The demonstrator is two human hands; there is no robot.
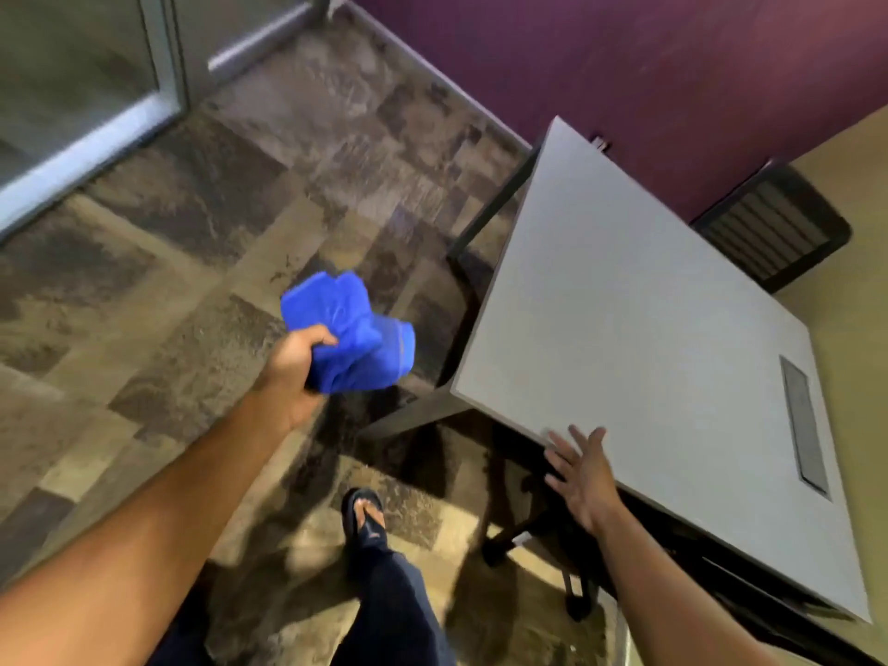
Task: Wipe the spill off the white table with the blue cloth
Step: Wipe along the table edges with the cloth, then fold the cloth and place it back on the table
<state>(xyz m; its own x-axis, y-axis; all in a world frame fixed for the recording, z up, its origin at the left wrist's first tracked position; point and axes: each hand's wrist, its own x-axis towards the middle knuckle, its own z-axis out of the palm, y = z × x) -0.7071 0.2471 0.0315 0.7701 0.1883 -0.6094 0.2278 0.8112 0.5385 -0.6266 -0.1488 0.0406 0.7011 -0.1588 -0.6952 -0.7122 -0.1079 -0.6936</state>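
Observation:
My left hand (295, 372) grips a bunched blue cloth (353, 329) in the air above the carpet, left of the white table (624, 290). The cloth is clear of the tabletop. My right hand (579, 473) is open with fingers spread, and its fingertips reach the table's near edge. I can make out no spill on the tabletop in this blurred view.
A grey slot cover (803, 420) is set into the tabletop at the right. A black chair (773, 228) stands behind the table by the purple wall (624, 55). Dark table legs and castors (495, 550) are under the near edge. My sandalled foot (365, 514) steps on the carpet.

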